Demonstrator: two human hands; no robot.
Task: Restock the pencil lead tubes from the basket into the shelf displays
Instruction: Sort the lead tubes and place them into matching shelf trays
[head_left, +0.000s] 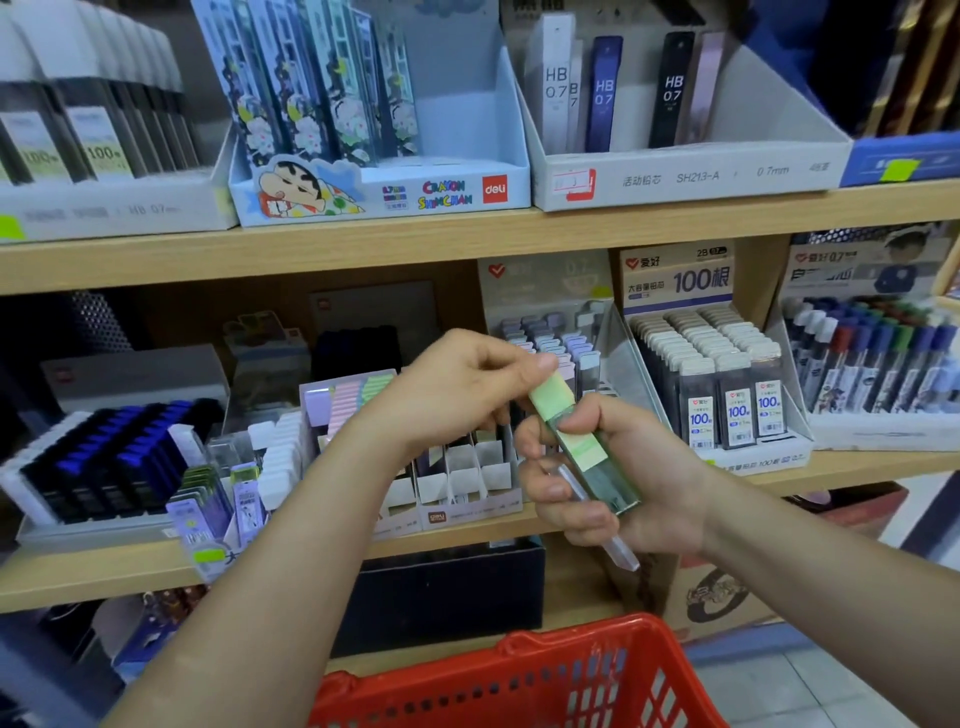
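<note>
The right grip (597, 483) curls round a green tube (605, 470) and a clear tube (621, 553) under it, with the thumb across the green one's label, probably to keep the spare stock steady. The left grip (462, 384) pinches the green tube's cap between thumb and forefinger, seemingly to draw it free for shelving. Both hover just in front of the pastel display (470, 512), whose empty front slots look like the tube's destination. The basket (545, 644) sits below the display, within easy reach for the next handful.
</note>
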